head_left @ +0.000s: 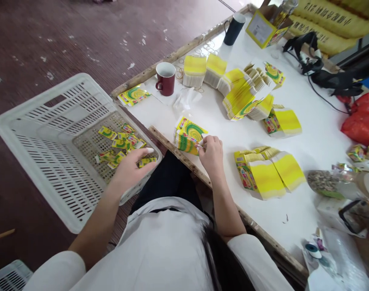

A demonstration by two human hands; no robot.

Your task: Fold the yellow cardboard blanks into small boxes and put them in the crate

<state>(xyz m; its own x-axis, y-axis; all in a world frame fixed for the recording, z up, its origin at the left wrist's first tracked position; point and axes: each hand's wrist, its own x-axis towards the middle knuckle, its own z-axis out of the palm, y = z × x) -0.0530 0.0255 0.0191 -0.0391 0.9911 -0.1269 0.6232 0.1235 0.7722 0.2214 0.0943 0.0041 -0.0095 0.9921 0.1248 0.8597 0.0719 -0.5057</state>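
My left hand point(131, 167) reaches over the near rim of a white plastic basket point(47, 161), thumb and fingers apart. A small yellow-and-green packet point(147, 162) shows between them; I cannot tell whether it is touched. Several similar packets point(119, 143) lie loose on the basket's floor. On the white table, my right hand point(213, 155) pinches the right edge of a fanned stack of yellow-and-green printed cards point(188, 135) with closed fingertips. How many cards are in the pinch is hidden.
Bundles of yellow cards stand at the table's middle point(241, 93) and right point(269, 171). Past the fanned stack are crumpled clear plastic point(187, 99), a dark red mug point(165, 79) and loose rubber bands point(180, 72). A dark mug point(234, 28), red bag point(363, 119) and jar point(342, 182) stand farther off.
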